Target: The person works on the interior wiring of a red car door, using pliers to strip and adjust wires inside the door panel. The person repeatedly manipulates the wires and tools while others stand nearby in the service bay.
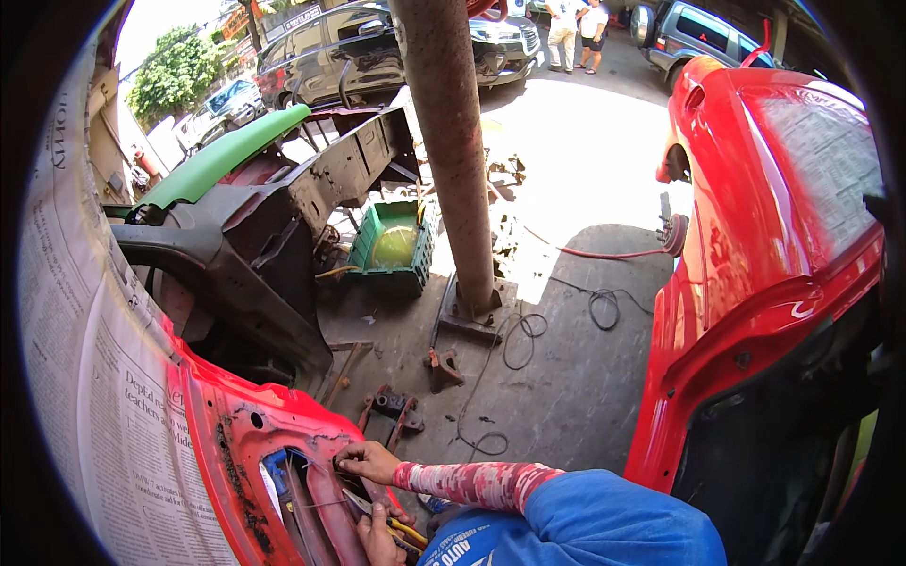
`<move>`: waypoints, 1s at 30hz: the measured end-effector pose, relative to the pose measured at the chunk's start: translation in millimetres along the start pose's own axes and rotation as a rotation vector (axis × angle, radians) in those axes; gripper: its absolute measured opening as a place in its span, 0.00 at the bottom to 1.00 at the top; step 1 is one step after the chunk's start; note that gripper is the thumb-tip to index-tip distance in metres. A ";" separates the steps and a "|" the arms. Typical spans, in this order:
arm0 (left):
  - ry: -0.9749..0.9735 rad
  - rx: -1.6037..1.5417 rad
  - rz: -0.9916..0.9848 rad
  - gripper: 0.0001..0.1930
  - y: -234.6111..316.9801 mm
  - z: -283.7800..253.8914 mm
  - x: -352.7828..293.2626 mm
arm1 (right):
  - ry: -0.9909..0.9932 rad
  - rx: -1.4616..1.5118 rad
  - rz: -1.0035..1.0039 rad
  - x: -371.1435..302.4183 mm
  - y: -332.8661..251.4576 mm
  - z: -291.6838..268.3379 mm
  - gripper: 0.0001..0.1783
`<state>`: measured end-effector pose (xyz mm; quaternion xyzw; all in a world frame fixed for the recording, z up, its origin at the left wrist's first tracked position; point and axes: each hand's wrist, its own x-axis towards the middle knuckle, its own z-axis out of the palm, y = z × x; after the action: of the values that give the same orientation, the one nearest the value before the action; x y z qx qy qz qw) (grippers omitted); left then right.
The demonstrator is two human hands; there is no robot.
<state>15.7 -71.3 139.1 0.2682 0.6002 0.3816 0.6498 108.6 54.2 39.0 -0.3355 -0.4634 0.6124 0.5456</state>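
Observation:
My right hand (369, 461), its arm in a red-and-white patterned sleeve, has its fingers pinched together at the edge of a red car body panel (269, 420). Whatever sits between those fingertips is too small to make out. Just below, my left hand (379, 540) is closed round a tool with yellow-and-black handles (408, 534), seemingly pliers, partly covered by the fingers. Both hands are beside a long opening (294, 500) in the panel, with a blue piece (276, 464) showing at its upper end. Newspaper masking (104, 377) covers the surface to the left.
A steel post (448, 160) rises ahead, near a green crate (360, 247) and a dark car front section (255, 236). On the floor lie a jack (387, 406) and black cable (524, 340). To the right stands a red car body (722, 217); two people (578, 33) stand far back.

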 end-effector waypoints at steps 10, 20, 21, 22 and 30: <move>-0.135 0.182 -0.029 0.30 -12.5 -3.5 -16.9 | 0.156 0.074 0.056 17.3 22.5 7.5 0.11; 0.016 0.261 0.112 0.11 -25.0 -20.8 -32.1 | 0.208 0.088 0.078 20.9 21.1 12.2 0.07; 0.031 0.184 0.114 0.09 -22.1 -18.7 -36.3 | 0.195 0.120 0.105 21.5 19.9 12.4 0.06; 0.038 0.091 0.108 0.08 -18.4 -17.3 -38.9 | 0.186 0.136 0.165 20.8 19.2 13.8 0.06; -0.293 -0.481 -0.022 0.13 5.1 -20.0 -41.9 | 0.158 0.273 0.040 -0.5 8.9 20.7 0.06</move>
<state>-4.4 -104.9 164.6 0.1520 0.3949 0.4635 0.7786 86.5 49.7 37.8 -0.3147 -0.3248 0.6518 0.6088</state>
